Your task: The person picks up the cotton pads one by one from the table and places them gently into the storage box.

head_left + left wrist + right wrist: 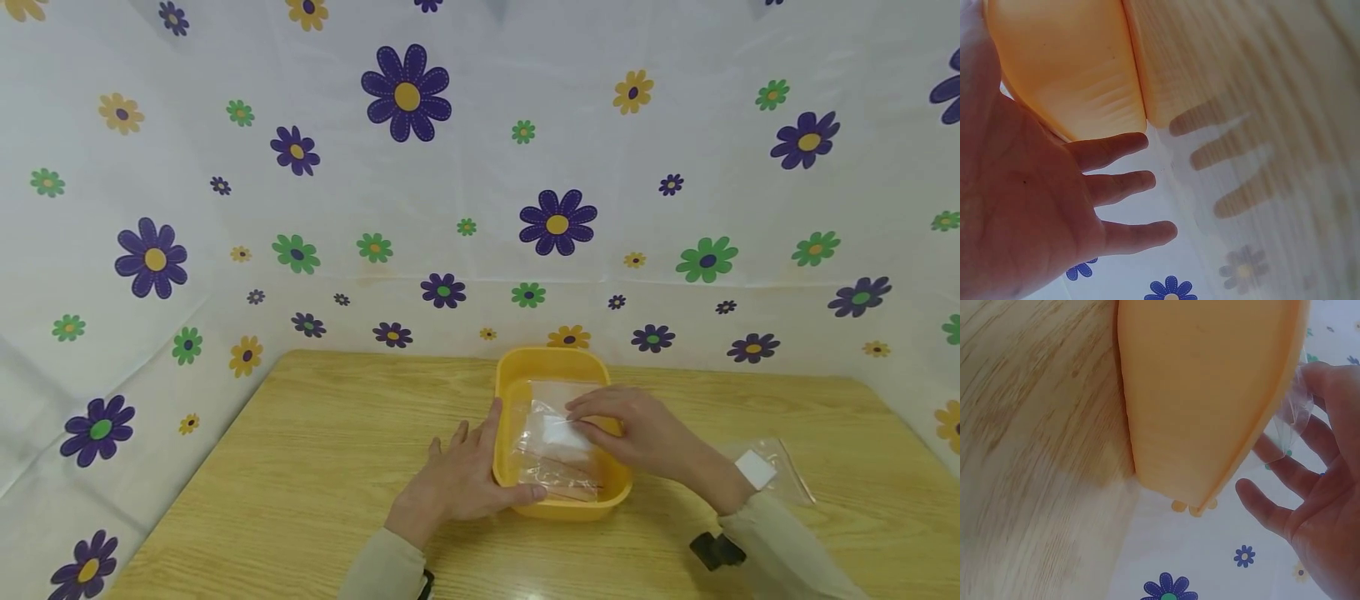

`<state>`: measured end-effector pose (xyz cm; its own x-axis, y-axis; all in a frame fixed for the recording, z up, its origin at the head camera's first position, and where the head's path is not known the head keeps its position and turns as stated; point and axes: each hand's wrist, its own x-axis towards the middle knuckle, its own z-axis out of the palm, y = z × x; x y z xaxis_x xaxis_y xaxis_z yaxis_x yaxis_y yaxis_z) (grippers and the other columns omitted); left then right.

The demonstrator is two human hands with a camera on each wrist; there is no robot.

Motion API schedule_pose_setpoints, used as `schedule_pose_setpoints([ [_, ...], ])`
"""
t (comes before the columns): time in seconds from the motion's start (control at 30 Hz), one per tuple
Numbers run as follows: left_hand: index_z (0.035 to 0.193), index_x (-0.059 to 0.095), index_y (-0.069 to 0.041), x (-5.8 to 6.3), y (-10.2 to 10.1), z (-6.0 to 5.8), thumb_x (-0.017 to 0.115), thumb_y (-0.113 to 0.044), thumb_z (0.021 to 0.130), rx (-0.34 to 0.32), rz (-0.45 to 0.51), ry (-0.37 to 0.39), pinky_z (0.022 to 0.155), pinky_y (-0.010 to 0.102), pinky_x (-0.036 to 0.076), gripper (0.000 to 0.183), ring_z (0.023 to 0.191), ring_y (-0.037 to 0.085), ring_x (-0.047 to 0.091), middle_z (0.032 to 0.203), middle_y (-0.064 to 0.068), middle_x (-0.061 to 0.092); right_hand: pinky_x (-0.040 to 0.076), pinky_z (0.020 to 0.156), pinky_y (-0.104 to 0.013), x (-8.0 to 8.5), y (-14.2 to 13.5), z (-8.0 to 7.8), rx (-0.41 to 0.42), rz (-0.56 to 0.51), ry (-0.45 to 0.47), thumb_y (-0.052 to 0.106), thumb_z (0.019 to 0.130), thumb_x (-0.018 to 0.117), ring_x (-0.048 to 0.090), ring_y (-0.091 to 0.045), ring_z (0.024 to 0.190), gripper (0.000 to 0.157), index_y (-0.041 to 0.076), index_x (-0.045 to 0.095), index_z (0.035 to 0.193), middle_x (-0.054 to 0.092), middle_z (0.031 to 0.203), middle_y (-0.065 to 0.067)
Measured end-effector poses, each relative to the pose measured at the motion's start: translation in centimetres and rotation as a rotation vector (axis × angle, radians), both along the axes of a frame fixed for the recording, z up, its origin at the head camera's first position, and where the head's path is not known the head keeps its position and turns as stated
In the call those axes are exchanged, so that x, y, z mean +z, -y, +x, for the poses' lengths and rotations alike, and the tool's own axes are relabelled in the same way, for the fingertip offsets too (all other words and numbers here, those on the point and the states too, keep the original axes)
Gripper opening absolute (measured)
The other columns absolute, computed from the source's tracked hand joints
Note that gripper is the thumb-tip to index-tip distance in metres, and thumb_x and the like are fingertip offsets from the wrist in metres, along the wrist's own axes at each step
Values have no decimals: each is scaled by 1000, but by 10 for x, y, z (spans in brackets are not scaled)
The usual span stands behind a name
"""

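Observation:
A yellow plastic basin stands on the table with clear plastic zip bags inside it, one bearing a white label. My left hand lies along the basin's left side, thumb over the near rim and the other fingers spread straight. In the left wrist view the left hand shows an empty palm beside the basin wall. Reaching over the basin's right rim, my right hand pinches a clear bag between thumb and forefinger. The right wrist view shows that bag at the right hand's fingers.
Another clear bag with a white label lies on the wooden table, right of the basin beside my right wrist. A white flowered cloth hangs behind the table and along its sides. The basin stands near the table's back edge.

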<state>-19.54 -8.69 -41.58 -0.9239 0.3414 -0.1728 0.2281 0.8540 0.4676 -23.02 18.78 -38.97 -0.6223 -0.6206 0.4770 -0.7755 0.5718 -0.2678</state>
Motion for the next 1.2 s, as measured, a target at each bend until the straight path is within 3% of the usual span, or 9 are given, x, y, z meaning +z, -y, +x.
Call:
schedule_pose_setpoints([
  [0.5, 166, -5, -21, 3, -1, 0, 53, -89, 79, -1, -26, 21, 119, 74, 21, 125, 156, 44, 25, 169, 10, 29, 59, 97, -45, -6, 15, -9, 11, 165, 206, 19, 95, 74, 73, -20, 110, 19, 22, 79, 113, 78, 115, 5],
  [0.87, 166, -4, -21, 2, 0, 0, 54, -89, 79, 0, -23, 12, 119, 74, 22, 125, 155, 45, 26, 168, 11, 31, 61, 93, -41, -12, 19, -12, 81, 163, 101, 15, 94, 74, 75, -18, 105, 15, 17, 80, 108, 80, 110, 3],
  [1.2, 166, -4, -22, 3, -1, 1, 52, -90, 79, -4, -29, 4, 119, 75, 22, 124, 155, 46, 27, 169, 11, 31, 59, 96, -45, -11, 18, -8, 44, 182, 137, 23, 97, 72, 73, -21, 110, 19, 19, 78, 114, 78, 116, 3],
])
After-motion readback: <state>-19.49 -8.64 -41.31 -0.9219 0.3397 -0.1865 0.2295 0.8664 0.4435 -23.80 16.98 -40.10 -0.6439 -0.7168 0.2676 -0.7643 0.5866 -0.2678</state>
